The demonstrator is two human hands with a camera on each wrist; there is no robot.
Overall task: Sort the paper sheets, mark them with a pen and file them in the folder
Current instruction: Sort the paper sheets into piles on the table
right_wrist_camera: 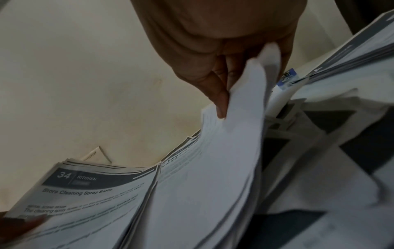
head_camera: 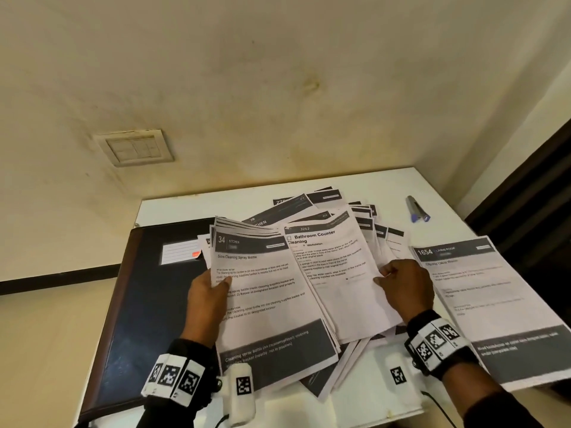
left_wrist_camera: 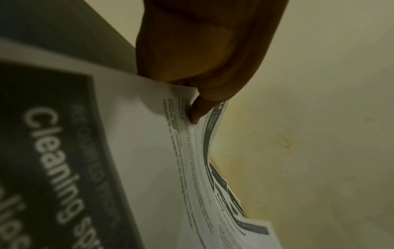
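Observation:
My left hand (head_camera: 213, 288) grips a sheaf of printed sheets, its top page headed "34 Kitchen" (head_camera: 265, 291), thumb (left_wrist_camera: 197, 111) pressed on the page's left edge. Beside it my right hand (head_camera: 401, 285) pinches the right edge of a second bundle topped by the "Bathroom Counter Cleaning" sheet (head_camera: 336, 273); its fingers (right_wrist_camera: 219, 99) curl round the paper edge. Both bundles are lifted over a loose heap of sheets (head_camera: 364, 220) on the white table (head_camera: 197, 208). A dark blue folder (head_camera: 145, 319) lies shut at the left. Pens (head_camera: 417, 209) lie at the far right.
A separate pile topped by sheet "1654 Living Room" (head_camera: 482, 298) lies at the right, overhanging the table's front edge. A stained wall with a switch plate (head_camera: 136, 148) stands behind. Dark furniture (head_camera: 531, 193) borders the table's right side.

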